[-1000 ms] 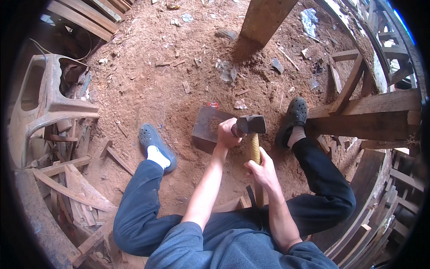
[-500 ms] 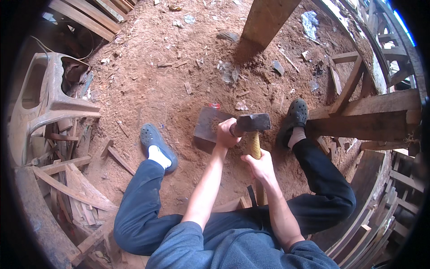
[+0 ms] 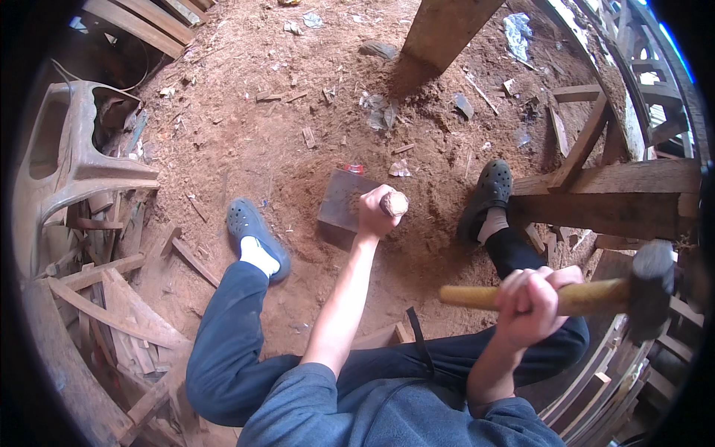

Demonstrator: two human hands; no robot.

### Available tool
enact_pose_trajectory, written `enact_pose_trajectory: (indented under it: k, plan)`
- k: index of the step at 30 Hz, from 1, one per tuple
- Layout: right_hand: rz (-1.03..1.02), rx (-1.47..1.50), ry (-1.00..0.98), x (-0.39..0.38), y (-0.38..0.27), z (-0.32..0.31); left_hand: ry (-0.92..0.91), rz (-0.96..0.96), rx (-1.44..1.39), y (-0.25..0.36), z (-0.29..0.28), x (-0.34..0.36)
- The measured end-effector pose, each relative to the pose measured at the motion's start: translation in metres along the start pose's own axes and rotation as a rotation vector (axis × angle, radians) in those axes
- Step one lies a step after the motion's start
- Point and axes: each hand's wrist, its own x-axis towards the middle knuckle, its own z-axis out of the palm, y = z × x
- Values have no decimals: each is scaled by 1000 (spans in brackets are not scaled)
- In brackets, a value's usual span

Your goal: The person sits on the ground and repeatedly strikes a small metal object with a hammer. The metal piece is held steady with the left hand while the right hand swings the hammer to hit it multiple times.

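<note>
My left hand (image 3: pixel 375 216) is closed round a stubby round piece with a frayed wooden end (image 3: pixel 395 203). That end points up at me, and its lower part is hidden by the hand. Just under and beside the hand, a dark flat-topped block (image 3: pixel 344 200) sits in the sawdust between my feet. Over my right thigh, my right hand (image 3: pixel 530 305) grips the yellow handle of a hammer (image 3: pixel 596 296). The heavy, dark hammer head lies out to the right, apart from the block and the round piece.
Sawdust and wood chips cover the ground (image 3: pixel 246 141). To the left are a brown plastic stool (image 3: pixel 86 175) and scrap wood (image 3: pixel 112 298). A thick post (image 3: pixel 447 33) stands ahead; timber beams (image 3: pixel 603 212) and stacked boards (image 3: pixel 596 387) line the right side.
The hammer has swung up and right, away from the round piece, in my right hand. My left hand stays over the block, the top of the round piece now uncovered.
</note>
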Motion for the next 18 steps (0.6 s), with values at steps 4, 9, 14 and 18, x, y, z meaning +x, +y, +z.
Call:
enact_pose_trajectory:
  k: [4,9,14,18]
  plan:
    - [159,-1240,-449,-13,66,27,24,48,12,-1,0,2]
    - [473,-869,-311,-5,55,4,51,61,18,-5,-5,-5]
    - [147,-162,99,-10,40,-11,30,35,8,-9,3,-5]
    - [613,-1200,-467,-22,98,3,25,131,27,-11,2,-5]
